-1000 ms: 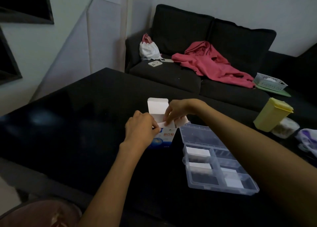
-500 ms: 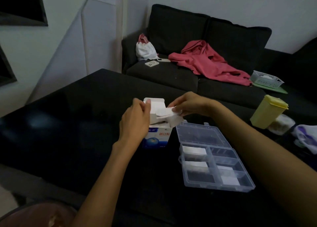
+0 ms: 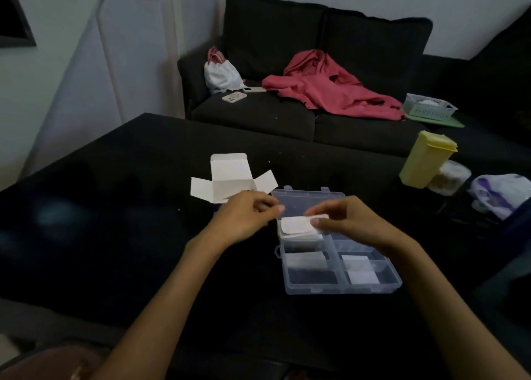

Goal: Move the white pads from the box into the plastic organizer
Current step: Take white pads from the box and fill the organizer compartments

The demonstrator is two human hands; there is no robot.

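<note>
The small box (image 3: 230,178) stands on the black table with its white flaps spread open, just behind my left hand (image 3: 247,216). My left hand hovers in front of the box, fingers loosely curled with nothing in them. My right hand (image 3: 342,221) pinches a white pad (image 3: 296,225) by its right edge, over the back-left compartment of the clear plastic organizer (image 3: 339,289). White pads (image 3: 360,270) lie in several of the organizer's compartments. The organizer's lid (image 3: 304,200) lies open behind it.
A yellow lidded container (image 3: 425,161), a clear tub (image 3: 449,177) and a purple-white bag (image 3: 500,195) sit at the table's right. Behind the table stands a dark sofa (image 3: 287,34) with a pink garment (image 3: 330,88), a white bag (image 3: 221,73), a phone (image 3: 234,96) and a white basket (image 3: 429,108).
My right hand has pulled a white pad out of the box and carried it right, over the organizer. My left hand has let go of the box, whose flaps now stand open.
</note>
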